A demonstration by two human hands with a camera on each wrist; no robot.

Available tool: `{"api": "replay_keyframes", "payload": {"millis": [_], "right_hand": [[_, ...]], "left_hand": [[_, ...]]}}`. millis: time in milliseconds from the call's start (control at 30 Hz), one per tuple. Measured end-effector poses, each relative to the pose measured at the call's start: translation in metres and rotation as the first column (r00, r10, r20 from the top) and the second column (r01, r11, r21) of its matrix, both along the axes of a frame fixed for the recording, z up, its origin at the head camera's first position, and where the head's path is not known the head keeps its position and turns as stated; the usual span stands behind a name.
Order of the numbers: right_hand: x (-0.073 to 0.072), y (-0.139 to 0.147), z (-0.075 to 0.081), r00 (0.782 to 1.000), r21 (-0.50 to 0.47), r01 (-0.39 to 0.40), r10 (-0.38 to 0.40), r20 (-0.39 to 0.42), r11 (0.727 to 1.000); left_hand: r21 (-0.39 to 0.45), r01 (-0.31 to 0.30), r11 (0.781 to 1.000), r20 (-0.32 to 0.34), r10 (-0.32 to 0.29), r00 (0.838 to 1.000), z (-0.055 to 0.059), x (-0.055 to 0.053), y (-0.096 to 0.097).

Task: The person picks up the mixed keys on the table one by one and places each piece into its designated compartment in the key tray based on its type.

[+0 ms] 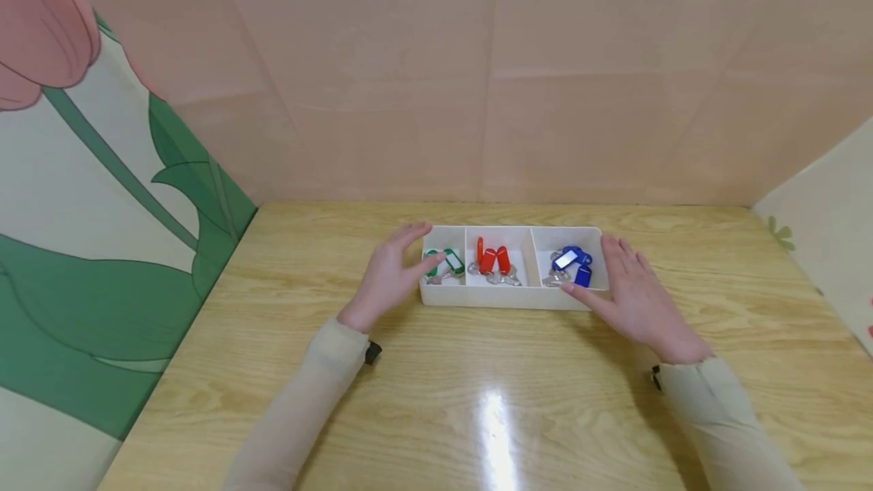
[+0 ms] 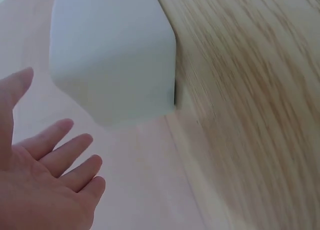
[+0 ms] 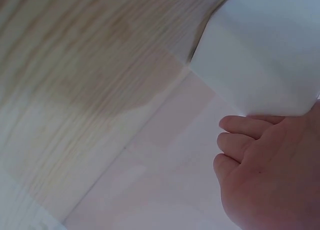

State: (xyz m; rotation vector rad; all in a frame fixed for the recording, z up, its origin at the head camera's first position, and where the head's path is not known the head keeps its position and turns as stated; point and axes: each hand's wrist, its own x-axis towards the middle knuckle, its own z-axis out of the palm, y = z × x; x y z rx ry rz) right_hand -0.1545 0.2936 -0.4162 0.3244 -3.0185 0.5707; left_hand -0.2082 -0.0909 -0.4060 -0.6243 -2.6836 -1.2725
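A white tray [image 1: 505,298] with three compartments sits lengthwise on the table. Keys with green key tags [image 1: 454,261] lie in its left section, red key tags [image 1: 503,259] with keys in the middle, blue key tags [image 1: 583,276] with keys on the right. At the left end, my left hand [image 1: 389,275] is spread, its thumb over the green tags; the left wrist view has its fingers apart from the tray's end wall [image 2: 115,85]. My right hand [image 1: 644,309] has straight fingers along the right end, thumb near the front rim. Neither hand grips anything.
The wooden table [image 1: 382,415] runs back to a pinkish wall covering [image 1: 436,97] close behind the tray. A panel with a painted tulip [image 1: 102,309] borders the left side, and a pale panel [image 1: 832,218] borders the right.
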Motion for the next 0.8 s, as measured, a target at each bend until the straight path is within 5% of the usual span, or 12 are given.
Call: {"api": "replay_keyframes", "payload": {"millis": [167, 400, 500, 800], "right_hand": [[0.002, -0.002, 0.001, 1.000, 0.000, 0.004, -0.004, 0.001, 1.000], [0.004, -0.002, 0.003, 1.000, 0.021, 0.007, -0.007, 0.002, 1.000], [0.004, -0.002, 0.004, 1.000, 0.036, 0.005, -0.005, -0.009, 0.999], [0.004, 0.005, 0.010, 0.997, 0.082, -0.015, 0.021, -0.074, 0.997]], "left_hand": [[-0.186, 0.013, 0.983, 0.007, -0.012, 1.000, 0.002, 0.002, -0.004], [-0.398, 0.023, 0.917, -0.031, -0.039, 0.999, 0.003, -0.001, -0.016], [-0.442, 0.012, 0.897, -0.042, -0.034, 0.999, 0.003, -0.002, -0.021], [-0.466, -0.009, 0.885, -0.018, 0.001, 1.000, 0.006, -0.008, -0.033]]}}
